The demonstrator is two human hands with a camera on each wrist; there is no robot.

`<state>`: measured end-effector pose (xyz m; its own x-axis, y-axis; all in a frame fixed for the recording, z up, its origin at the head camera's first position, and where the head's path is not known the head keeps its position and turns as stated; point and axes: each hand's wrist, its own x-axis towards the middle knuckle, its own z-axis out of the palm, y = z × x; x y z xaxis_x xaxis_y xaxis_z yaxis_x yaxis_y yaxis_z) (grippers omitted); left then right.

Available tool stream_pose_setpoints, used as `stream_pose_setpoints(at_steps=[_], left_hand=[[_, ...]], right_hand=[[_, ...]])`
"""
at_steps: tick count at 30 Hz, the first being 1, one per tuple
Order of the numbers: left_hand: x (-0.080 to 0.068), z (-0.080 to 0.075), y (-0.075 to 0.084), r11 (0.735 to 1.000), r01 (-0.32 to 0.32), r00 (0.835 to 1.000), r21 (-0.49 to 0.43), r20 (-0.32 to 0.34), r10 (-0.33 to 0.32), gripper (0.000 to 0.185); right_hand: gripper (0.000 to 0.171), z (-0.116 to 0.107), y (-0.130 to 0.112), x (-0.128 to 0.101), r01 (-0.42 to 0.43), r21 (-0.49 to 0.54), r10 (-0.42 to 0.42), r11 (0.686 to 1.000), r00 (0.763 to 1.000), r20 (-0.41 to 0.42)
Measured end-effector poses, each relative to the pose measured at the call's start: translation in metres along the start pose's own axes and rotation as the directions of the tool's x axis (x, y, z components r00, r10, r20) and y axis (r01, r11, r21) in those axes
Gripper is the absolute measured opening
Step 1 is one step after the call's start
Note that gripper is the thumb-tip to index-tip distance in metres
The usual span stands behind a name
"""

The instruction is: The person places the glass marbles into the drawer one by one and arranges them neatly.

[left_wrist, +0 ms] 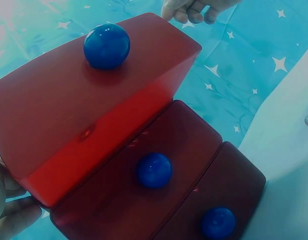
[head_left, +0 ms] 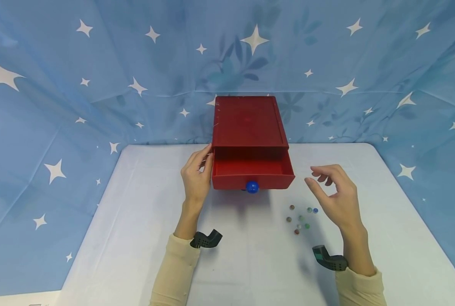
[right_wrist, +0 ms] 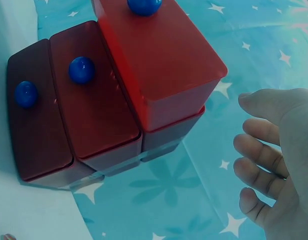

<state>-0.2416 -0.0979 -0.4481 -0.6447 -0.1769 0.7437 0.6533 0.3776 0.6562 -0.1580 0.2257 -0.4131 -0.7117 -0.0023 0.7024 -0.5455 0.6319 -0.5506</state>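
Note:
A red chest of drawers (head_left: 246, 121) stands at the table's far middle. Its top drawer (head_left: 252, 172) is pulled out, shows a blue knob (head_left: 252, 187), and looks empty inside. Both wrist views show this drawer (left_wrist: 79, 95) (right_wrist: 159, 55) jutting out above two lower drawers (left_wrist: 159, 175) (right_wrist: 89, 100) that sit pushed in. My left hand (head_left: 197, 174) rests against the chest's left side with straight fingers (left_wrist: 14, 212). My right hand (head_left: 336, 193) hovers open to the right of the drawer, holding nothing, above several small glass marbles (head_left: 301, 219) lying on the table.
The white table (head_left: 135, 221) is backed and flanked by a blue star-patterned cloth (head_left: 97, 85). Black wrist camera mounts (head_left: 206, 240) sit on both forearms.

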Motion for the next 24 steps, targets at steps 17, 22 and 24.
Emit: stream_pose_setpoints(at_steps=[17, 22, 24], left_hand=[[0.0, 0.0, -0.001, 1.0, -0.011, 1.0, -0.009, -0.005, 0.011, 0.029], [0.001, 0.0, 0.0, 1.0, -0.018, 1.0, -0.012, -0.01, 0.018, 0.029], [0.001, 0.0, 0.0, 1.0, -0.02, 1.0, -0.011, -0.01, 0.02, 0.029]], right_hand=[[0.037, -0.002, 0.006, -0.011, -0.057, -0.068, 0.06, 0.996, 0.997, 0.041], [0.038, -0.001, 0.007, -0.012, -0.046, -0.076, 0.049, 0.996, 0.998, 0.036], [0.038, -0.001, 0.007, -0.013, -0.046, -0.079, 0.049, 0.996, 0.998, 0.036]])
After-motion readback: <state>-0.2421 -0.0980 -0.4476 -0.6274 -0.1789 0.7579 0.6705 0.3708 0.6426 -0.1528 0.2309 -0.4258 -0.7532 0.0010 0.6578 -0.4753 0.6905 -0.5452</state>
